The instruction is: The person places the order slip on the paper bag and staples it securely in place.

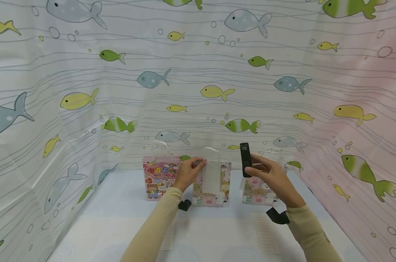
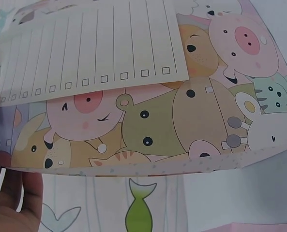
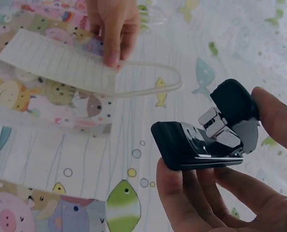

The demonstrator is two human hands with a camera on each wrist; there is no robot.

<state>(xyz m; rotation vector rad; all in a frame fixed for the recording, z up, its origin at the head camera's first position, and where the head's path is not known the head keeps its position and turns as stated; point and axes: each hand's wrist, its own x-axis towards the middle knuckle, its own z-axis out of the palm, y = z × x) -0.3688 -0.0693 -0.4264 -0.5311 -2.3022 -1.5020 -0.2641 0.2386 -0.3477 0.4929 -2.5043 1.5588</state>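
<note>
My left hand (image 1: 188, 173) pinches the top edge of a lined paper slip (image 1: 211, 177) at the middle gift bag (image 1: 211, 201). The slip, with a row of small checkboxes, lies over the bag's cartoon-animal front (image 2: 153, 125), beneath its clear handle (image 3: 174, 82). To the right of that bag, my right hand (image 1: 272, 179) holds a black stapler (image 1: 246, 160) up in the air. Thumb and fingers grip the stapler (image 3: 196, 150) from opposite sides in the right wrist view, its jaws apart from the slip.
A pink cartoon gift bag (image 1: 160, 182) stands at the left, and another animal-print bag (image 1: 258, 194) at the right, partly behind my right hand. Two more lined slips lie on the table, one at the front right (image 1: 266, 234). Fish-print sheeting (image 1: 198, 72) surrounds the table.
</note>
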